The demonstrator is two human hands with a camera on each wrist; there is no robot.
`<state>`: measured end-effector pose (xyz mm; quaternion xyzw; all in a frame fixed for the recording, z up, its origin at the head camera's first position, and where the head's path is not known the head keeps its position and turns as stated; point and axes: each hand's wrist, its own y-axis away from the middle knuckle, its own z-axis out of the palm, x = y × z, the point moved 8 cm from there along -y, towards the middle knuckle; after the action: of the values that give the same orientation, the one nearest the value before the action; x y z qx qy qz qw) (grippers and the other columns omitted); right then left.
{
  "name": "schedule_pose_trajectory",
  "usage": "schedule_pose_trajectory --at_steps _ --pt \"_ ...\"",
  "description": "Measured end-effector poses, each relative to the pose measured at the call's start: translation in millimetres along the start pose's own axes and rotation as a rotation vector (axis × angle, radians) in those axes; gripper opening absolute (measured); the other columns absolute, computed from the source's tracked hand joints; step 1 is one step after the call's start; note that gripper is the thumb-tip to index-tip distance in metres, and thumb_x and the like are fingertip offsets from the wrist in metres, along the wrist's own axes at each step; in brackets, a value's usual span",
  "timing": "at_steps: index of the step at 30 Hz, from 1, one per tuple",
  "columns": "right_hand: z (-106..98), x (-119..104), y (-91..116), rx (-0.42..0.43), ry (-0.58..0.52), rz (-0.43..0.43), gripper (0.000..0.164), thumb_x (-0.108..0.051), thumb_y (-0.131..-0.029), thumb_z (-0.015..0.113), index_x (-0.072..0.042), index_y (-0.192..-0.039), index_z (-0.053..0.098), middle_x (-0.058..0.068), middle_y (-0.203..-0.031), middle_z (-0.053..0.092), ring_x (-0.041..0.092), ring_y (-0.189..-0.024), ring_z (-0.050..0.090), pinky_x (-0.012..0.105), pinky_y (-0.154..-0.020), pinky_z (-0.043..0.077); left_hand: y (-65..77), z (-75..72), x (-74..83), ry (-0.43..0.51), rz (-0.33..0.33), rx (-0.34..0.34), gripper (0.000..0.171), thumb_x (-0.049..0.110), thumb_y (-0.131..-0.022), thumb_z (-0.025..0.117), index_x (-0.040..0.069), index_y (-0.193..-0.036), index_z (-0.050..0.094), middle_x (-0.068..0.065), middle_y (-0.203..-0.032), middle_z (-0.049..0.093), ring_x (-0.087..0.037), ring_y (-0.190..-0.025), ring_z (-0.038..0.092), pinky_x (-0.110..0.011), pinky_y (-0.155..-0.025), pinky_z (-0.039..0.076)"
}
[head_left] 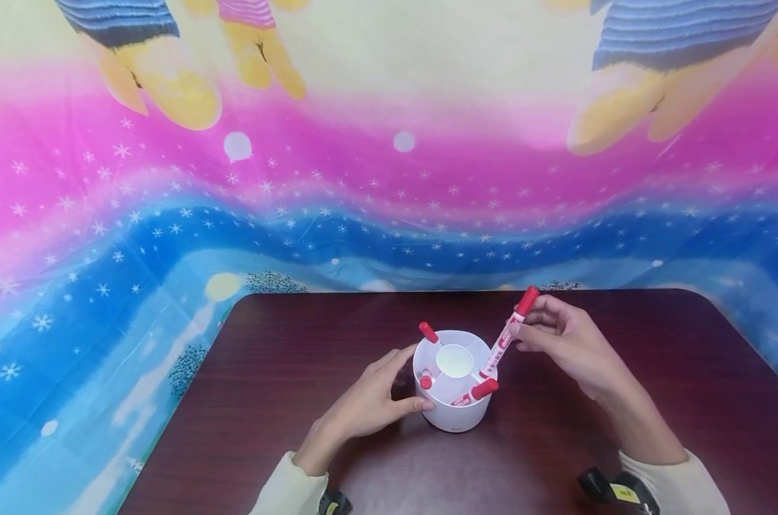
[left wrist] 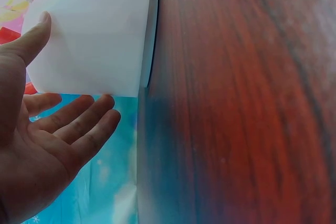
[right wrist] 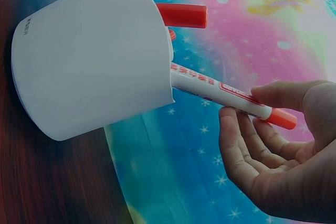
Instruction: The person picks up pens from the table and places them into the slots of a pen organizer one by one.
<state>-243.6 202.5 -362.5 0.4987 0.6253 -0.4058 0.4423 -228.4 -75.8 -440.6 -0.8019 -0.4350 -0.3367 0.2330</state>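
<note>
A white round pen holder (head_left: 456, 418) with a pale disc in the middle of its top stands upright on the table. My left hand (head_left: 377, 400) holds it from the left, thumb on the near wall and fingers along the side. Between thumb and fingertips my right hand (head_left: 565, 340) pinches a red-capped white marker (right wrist: 220, 92) near its cap. This marker slants up and to the right, its lower end inside the holder's right rim. Three more red-capped markers stand in the holder: one at the back left (head_left: 429, 332), one at the left (head_left: 425, 381), one leaning at the front right (head_left: 482, 390).
The dark reddish wooden table (head_left: 286, 336) has rounded far corners. Behind it hangs a colourful printed cloth (head_left: 363, 193) with snowflakes. Black wrist straps (head_left: 621, 492) show below both pale sleeves (head_left: 672, 479).
</note>
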Motion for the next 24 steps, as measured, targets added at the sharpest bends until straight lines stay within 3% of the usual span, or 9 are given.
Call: schedule_pose_trajectory --at_steps 24 --pt "6.6 9.0 -4.8 -0.028 -0.019 0.016 0.039 -0.009 -0.102 0.072 0.010 -0.131 0.055 0.009 -0.109 0.070 0.012 -0.093 0.077 0.028 -0.083 0.066 -0.6 0.8 -0.6 0.001 -0.022 -0.008 0.091 0.050 -0.091 0.084 0.034 -0.167 0.036 0.005 -0.149 0.059 -0.014 -0.131 0.060 -0.045 -0.111 0.057"
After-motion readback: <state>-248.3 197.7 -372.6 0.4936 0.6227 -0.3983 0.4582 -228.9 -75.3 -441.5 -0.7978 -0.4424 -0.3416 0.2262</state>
